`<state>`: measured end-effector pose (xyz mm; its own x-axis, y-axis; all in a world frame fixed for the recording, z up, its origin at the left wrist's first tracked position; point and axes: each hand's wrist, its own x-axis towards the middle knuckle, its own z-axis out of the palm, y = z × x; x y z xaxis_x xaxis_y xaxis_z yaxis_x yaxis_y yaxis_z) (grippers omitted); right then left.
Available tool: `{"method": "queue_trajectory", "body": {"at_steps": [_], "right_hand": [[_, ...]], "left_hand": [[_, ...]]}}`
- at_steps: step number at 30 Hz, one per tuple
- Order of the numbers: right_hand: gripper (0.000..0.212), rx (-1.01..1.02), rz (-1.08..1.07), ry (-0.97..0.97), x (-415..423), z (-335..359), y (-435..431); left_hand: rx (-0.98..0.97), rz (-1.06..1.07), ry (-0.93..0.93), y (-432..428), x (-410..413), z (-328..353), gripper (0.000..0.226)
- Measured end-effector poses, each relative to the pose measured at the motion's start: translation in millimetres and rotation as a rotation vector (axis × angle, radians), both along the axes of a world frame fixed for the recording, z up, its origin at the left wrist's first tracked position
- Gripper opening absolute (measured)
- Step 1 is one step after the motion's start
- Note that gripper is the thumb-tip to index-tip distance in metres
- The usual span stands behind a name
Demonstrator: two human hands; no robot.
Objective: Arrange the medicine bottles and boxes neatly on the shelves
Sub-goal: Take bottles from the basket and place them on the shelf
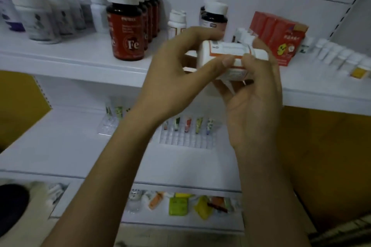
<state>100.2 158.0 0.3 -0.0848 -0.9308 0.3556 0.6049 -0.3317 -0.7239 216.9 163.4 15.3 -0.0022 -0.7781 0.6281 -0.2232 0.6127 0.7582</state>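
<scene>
White shelf (80, 60), centre frame: left hand (176, 78) and right hand (255, 94) grip an orange-labelled bottle (226, 54) sideways. Careless placement could topple the crowded neighbouring bottles (176, 23).

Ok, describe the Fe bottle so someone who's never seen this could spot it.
On the upper white shelf, left of the left hand gripping a white bottle, a row of dark red bottles runs back toward the wall. It is the front one, the only one showing a big white Fe on its label.
</scene>
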Motion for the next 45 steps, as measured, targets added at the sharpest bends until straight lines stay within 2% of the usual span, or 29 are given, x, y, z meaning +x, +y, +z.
{"method": "queue_trajectory", "body": {"at_steps": [7, 10, 12, 18, 22, 25, 28, 30, 32, 35, 38, 41, 44, 45], "right_hand": [[0.038, -0.01, -0.027, 0.025, 0, -7, 6], [0.034, -0.03, -0.027, 0.049, 4, -8, 5], [0.034, -0.05, 0.01, 0.059, 6, -6, 3], [0.04, -0.111, 0.101, 0.254, 17, 15, -12], [0.026, -0.158, 0.039, 0.309, 36, 38, -27], [0.024, -0.189, -0.086, 0.386, 52, 67, -51], [0.023, -0.257, -0.279, 0.643, 69, 102, -98], [0.023, -0.317, -0.439, 0.893, 81, 125, -144], [0.026, -0.286, -0.534, 1.121, 98, 146, -192], [0.032, -0.144, -0.6, 1.483, 125, 165, -254], [0.032, -0.043, -0.622, 1.814, 146, 158, -296], [0.036, 0.058, -0.599, 1.984, 160, 142, -320], [0.056, 0.149, -0.524, 2.098, 172, 129, -332], [0.057, 0.168, -0.5, 2.125, 175, 125, -333]], "left_hand": [[0.108, -0.082, 0.122, 5, 5, -17, 0.044], [0.153, -0.134, 0.188, 5, 11, -12, 0.041], [0.117, -0.124, 0.139, 4, 17, -4, 0.042], [-0.074, -0.028, -0.053, -1, 56, 25, 0.05], [-0.117, 0.047, 0.007, -11, 73, 30, 0.054], [-0.165, 0.181, 0.147, -18, 81, 23, 0.049], [-0.133, 0.22, 0.187, -26, 96, 9, 0.038], [-0.162, 0.265, 0.075, -37, 114, 5, 0.029], [-0.234, 0.38, -0.042, -50, 136, 7, 0.027], [-0.291, 0.467, -0.197, -74, 165, 11, 0.041], [-0.244, 0.392, -0.305, -96, 183, 7, 0.062], [-0.183, 0.252, -0.331, -108, 191, 3, 0.077], [-0.194, 0.201, -0.427, -111, 191, 2, 0.085], [-0.191, 0.206, -0.452, -111, 191, 1, 0.088]]}}
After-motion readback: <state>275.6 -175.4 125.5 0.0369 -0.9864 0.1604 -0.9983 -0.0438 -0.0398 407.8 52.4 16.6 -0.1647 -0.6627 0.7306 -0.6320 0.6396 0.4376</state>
